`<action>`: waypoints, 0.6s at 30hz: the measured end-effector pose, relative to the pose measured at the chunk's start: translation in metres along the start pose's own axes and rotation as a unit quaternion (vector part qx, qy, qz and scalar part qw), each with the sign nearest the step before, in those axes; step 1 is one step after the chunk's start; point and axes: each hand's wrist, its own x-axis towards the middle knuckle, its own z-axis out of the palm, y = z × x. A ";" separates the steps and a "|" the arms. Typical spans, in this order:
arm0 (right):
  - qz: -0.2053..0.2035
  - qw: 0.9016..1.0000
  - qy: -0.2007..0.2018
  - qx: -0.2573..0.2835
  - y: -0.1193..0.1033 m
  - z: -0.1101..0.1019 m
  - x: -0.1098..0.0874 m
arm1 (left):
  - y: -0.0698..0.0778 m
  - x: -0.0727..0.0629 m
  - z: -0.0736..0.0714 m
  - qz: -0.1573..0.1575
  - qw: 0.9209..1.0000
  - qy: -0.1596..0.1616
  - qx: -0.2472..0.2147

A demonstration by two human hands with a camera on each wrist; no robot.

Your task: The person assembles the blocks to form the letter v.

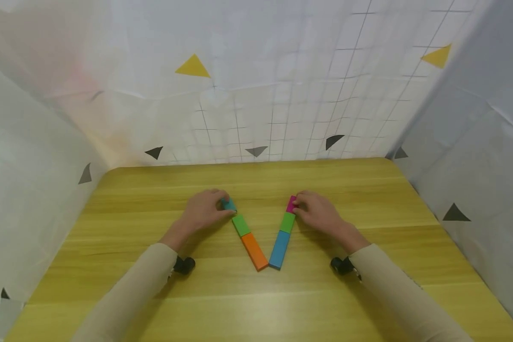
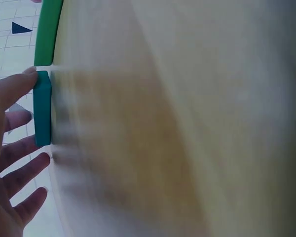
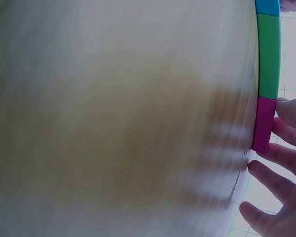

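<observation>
Two lines of flat coloured blocks form a V on the table. My left hand (image 1: 205, 209) pinches a teal block (image 2: 43, 108) lengthwise, thumb at one end and a fingertip at the other. A small gap parts that block from the green block (image 1: 241, 225) of the left line, which meets an orange block (image 1: 255, 251). At the top of the right line, my right hand (image 1: 318, 211) holds a magenta block (image 3: 265, 123) between thumb and fingers. It abuts another green block (image 3: 269, 57), followed by a blue block (image 1: 280, 250) that meets the orange one at the V's point.
The wooden table (image 1: 256, 304) is bordered by white sheets, with a gridded back sheet (image 1: 256, 85) close behind its far edge. A black wrist device (image 1: 184, 264) sits under the left cuff and another wrist device (image 1: 342, 265) under the right.
</observation>
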 end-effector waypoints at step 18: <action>0.006 1.000 -0.008 0.012 0.001 0.001 0.000 | 0.005 -0.002 -0.001 0.002 1.000 -0.004 -0.019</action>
